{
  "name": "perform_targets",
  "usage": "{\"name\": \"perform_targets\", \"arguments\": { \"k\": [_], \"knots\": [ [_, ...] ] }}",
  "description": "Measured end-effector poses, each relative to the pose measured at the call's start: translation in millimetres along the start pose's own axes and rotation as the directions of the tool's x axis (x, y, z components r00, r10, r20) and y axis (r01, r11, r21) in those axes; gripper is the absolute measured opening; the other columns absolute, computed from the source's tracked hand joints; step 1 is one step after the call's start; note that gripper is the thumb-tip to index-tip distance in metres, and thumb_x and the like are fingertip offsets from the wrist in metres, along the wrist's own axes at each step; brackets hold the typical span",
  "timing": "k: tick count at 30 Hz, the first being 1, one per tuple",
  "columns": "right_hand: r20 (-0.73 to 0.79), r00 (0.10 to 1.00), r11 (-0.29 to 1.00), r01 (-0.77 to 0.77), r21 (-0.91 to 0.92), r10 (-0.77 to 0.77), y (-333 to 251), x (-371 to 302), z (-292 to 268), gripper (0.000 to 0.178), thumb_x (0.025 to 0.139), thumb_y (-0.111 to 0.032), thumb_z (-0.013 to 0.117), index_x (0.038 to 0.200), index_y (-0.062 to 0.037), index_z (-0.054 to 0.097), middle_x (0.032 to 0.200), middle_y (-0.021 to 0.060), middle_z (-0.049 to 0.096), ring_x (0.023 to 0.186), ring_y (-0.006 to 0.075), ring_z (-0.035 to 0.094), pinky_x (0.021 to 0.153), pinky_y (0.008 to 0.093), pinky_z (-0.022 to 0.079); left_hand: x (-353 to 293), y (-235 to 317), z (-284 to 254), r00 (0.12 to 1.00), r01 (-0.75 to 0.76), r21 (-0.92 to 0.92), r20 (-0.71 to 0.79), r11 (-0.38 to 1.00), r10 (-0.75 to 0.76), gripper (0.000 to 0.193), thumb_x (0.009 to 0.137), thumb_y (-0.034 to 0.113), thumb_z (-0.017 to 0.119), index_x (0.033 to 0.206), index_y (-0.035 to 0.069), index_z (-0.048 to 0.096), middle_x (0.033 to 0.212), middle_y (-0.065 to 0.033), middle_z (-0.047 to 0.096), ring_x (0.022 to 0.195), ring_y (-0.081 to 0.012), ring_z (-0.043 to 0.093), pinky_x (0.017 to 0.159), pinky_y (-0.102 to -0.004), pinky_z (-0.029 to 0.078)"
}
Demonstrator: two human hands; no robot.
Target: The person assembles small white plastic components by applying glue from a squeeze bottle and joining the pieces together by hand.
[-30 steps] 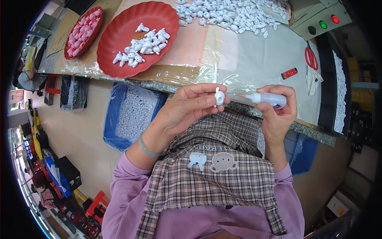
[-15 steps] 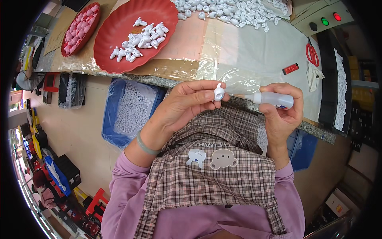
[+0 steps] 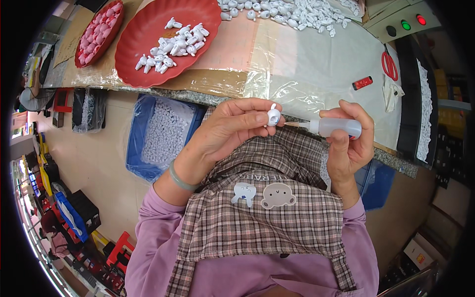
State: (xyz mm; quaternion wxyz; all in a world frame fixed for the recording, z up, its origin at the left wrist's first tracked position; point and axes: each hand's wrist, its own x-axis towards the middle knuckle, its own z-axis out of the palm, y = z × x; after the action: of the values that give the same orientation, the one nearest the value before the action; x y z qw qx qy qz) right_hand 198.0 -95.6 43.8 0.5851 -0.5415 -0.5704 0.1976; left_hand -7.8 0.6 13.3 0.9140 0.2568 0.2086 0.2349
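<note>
Pinched in the fingertips of my left hand (image 3: 242, 119) is a small white plastic figure head (image 3: 273, 117), with an upright ear-like tip and a round hollow facing right. My right hand (image 3: 354, 143) grips a translucent squeeze bottle (image 3: 339, 127) lying sideways, fingers above and thumb below. Its thin nozzle points left, the tip close to the white piece; whether they touch I cannot tell. Beyond my left hand, a red scalloped plate (image 3: 143, 44) bears a heap of white figures (image 3: 180, 43). A smaller red dish (image 3: 117, 24) holds pink round parts (image 3: 101, 32).
Many loose white parts (image 3: 292, 15) lie along the table's far side. At right are a small red object (image 3: 362, 83), red-handled scissors (image 3: 389, 66) and a control box (image 3: 403, 22) with lights. Below the table edge stands a blue bin (image 3: 136, 131) of white parts.
The bottle has tilted slightly and shifted a little left, bringing its nozzle nearer the white piece. My right fingers have changed their grip, the index finger lifting. My left hand barely moved.
</note>
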Motion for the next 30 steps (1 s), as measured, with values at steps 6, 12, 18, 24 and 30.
{"name": "perform_targets", "arguments": {
  "k": [6, 12, 18, 24, 30],
  "knots": [
    [-0.009, 1.0, 0.999, -0.004, -0.051, 0.004, -2.2, -1.0, 0.8, 0.048, 0.091, -0.037, 0.06, 0.12, 0.0003, 0.05, 0.09, 0.01, 0.066, 0.065, 0.0044, 0.05, 0.056, 0.0167, 0.039, -1.3, -0.3, -0.1, 1.0, 0.014, -0.006, -0.005, 1.0, -0.014, 0.029, 0.089, 0.005, 0.06, 0.115, -0.007, 0.058, 0.103, -0.017, 0.066, 0.084, -0.0157, 0.065, 0.08, -0.0254, 0.054],
    [0.018, 1.0, 0.998, -0.001, -0.065, 0.002, -3.1, -0.1, -0.2, 0.045, 0.092, -0.034, 0.06, 0.119, 0.0002, 0.05, 0.091, 0.0104, 0.067, 0.065, 0.0043, 0.05, 0.057, 0.0172, 0.039, -1.0, -0.2, 0.3, 1.0, 0.017, -0.016, -0.011, 1.0, -0.017, 0.029, 0.088, 0.004, 0.06, 0.115, -0.008, 0.058, 0.102, -0.0164, 0.066, 0.084, -0.0164, 0.065, 0.079, -0.0254, 0.054],
    [0.036, 0.999, 0.999, 0.029, -0.043, -0.028, 0.6, 1.6, 1.2, 0.043, 0.091, -0.032, 0.061, 0.118, 0.0005, 0.05, 0.091, 0.0115, 0.067, 0.067, 0.0056, 0.052, 0.06, 0.018, 0.041, -0.2, -3.1, -0.9, 1.0, 0.018, -0.025, 0.017, 1.0, -0.018, 0.028, 0.088, 0.004, 0.06, 0.114, -0.007, 0.058, 0.102, -0.0165, 0.066, 0.086, -0.0183, 0.066, 0.079, -0.0264, 0.056],
    [0.026, 0.999, 0.999, 0.042, -0.032, -0.041, -0.1, -1.0, 0.8, 0.044, 0.091, -0.032, 0.062, 0.117, 0.0008, 0.05, 0.091, 0.0126, 0.067, 0.069, 0.0067, 0.054, 0.059, 0.0181, 0.041, -0.9, -2.6, 1.0, 0.998, 0.061, -0.031, 0.009, 0.998, -0.061, 0.028, 0.088, 0.006, 0.06, 0.113, -0.006, 0.058, 0.101, -0.0203, 0.065, 0.084, -0.0207, 0.068, 0.077, -0.027, 0.057],
    [0.0, 1.0, 1.0, 0.022, -0.014, -0.022, -2.0, -3.2, 1.2, 0.044, 0.091, -0.034, 0.062, 0.117, 0.0002, 0.05, 0.09, 0.0126, 0.066, 0.067, 0.0068, 0.053, 0.058, 0.0181, 0.041, -0.2, -4.4, -1.6, 0.993, 0.087, -0.06, 0.086, 0.994, -0.081, 0.023, 0.088, 0.008, 0.061, 0.107, -0.004, 0.058, 0.1, -0.021, 0.065, 0.085, -0.0237, 0.068, 0.074, -0.0265, 0.058]
  ]
}}
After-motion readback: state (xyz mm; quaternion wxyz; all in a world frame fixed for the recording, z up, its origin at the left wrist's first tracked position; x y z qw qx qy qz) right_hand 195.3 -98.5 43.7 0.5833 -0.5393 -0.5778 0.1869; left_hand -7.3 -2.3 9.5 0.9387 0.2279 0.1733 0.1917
